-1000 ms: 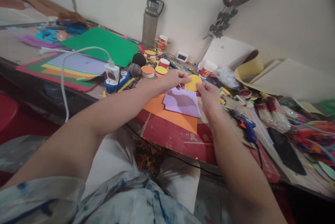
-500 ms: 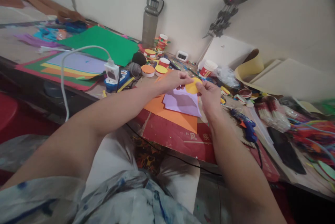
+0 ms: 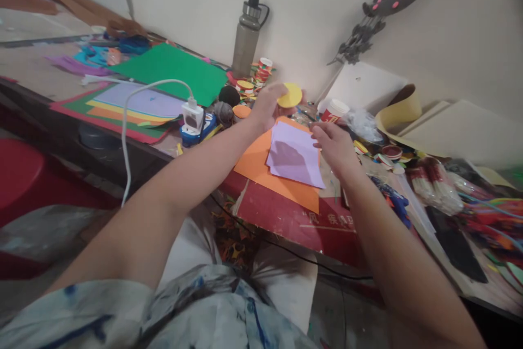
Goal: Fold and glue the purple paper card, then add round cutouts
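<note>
My left hand [image 3: 269, 104] is closed on a round yellow disc [image 3: 291, 96], raised above the back of the worktable with its flat face toward me. My right hand [image 3: 333, 145] is apart from the disc, to its lower right, fingers curled and tips close together; whatever they may pinch is too small to make out. Below both hands lie lilac paper sheets [image 3: 296, 161] on an orange sheet [image 3: 253, 161], with a shadow across the lilac. Behind the left hand, a small orange-topped round piece [image 3: 242, 111] partly shows.
A grey bottle [image 3: 245, 38] stands by the wall. Left are a green sheet [image 3: 171, 71], stacked coloured paper, and a white plug [image 3: 193, 117] with its cable. Right are a red-and-white paper cup [image 3: 335, 111], a blue glue gun [image 3: 398, 202] partly behind my forearm, and bundled sticks [image 3: 435, 185].
My right hand has let go of the yellow disc and drawn away from it. My left hand has lifted the disc up and back, turning it. The view has shifted slightly.
</note>
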### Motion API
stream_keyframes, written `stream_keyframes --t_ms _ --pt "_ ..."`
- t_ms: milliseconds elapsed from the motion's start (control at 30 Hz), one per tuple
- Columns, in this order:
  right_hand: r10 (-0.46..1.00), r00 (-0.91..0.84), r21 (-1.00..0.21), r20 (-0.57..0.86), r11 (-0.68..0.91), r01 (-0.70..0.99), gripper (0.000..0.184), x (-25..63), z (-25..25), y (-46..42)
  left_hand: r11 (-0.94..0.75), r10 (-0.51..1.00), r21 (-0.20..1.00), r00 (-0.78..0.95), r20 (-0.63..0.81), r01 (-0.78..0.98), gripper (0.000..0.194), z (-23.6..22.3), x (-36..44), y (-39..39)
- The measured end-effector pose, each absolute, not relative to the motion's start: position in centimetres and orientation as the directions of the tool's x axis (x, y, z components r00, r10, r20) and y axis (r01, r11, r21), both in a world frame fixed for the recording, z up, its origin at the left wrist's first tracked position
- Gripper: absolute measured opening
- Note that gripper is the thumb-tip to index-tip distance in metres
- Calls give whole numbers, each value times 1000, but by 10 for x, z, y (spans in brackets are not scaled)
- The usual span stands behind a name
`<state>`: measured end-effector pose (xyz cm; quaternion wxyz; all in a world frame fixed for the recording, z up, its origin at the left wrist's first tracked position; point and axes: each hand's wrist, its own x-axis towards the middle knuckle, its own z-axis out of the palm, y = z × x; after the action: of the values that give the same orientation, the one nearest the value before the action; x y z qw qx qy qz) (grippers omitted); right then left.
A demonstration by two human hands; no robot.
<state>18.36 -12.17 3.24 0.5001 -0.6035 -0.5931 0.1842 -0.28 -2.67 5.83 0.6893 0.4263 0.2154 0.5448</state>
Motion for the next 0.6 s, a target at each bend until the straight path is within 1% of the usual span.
stream_keyframes --t_ms 67,133,200,267,333,400,500,600 --pt "894 87 -689 440 274 671 38 173 39 -109 -1 957 767 222 186 -642 17 67 -11 -21" --pt "879 -63 -523 472 336 783 38 156 41 -91 -31 971 714 149 189 -700 21 74 -19 -17" --pt "862 -167 -360 479 367 858 46 134 37 -73 -44 982 675 93 165 -737 23 78 -25 -15" --pt "872 -195 -251 450 333 909 57 112 29 -56 -52 990 652 47 133 -756 23 79 -27 -14" --pt "888 -194 -187 418 293 938 62 94 22 -44 -67 994 632 1 107 -772 22 79 -27 -13" --pt "912 -172 -136 371 236 962 60 80 19 -35 -83 996 611 -45 77 -787 17 77 -25 -11" --pt "958 -109 -52 264 127 991 43 70 20 -26 -105 994 556 -95 47 -824 10 74 -22 -7" --pt "971 -76 -25 225 83 996 32 69 21 -18 -85 993 488 -112 -28 -869 13 74 -20 -6"
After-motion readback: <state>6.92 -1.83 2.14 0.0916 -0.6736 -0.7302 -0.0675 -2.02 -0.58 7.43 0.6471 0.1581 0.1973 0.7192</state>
